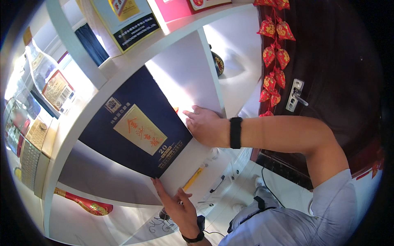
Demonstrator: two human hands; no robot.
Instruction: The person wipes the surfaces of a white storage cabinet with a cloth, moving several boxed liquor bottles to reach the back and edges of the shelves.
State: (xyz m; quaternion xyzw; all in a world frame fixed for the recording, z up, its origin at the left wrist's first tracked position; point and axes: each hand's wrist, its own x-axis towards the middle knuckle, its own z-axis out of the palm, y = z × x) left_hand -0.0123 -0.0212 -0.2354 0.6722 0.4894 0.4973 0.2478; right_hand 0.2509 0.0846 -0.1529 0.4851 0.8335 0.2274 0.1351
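Note:
A dark blue liquor box (132, 123) with a gold panel and printed writing stands tilted in the picture inside a white shelf compartment. My right hand (204, 126), wearing a black wristband, lies at the box's right side with its fingers spread; whether they press on the box cannot be told. Below the box is my left hand (180, 204), also with a black band, its fingertips at the lower corner and its thumb held apart. No grasp around the box shows in either hand.
Around the box run the white shelf's boards (92, 92). Glass bottles (49, 77) stand left, a red bottle (92, 205) below, and more boxes (129, 21) above. A dark door (332, 77) with a handle (298, 97) and red hanging pouches (269, 57) is at right.

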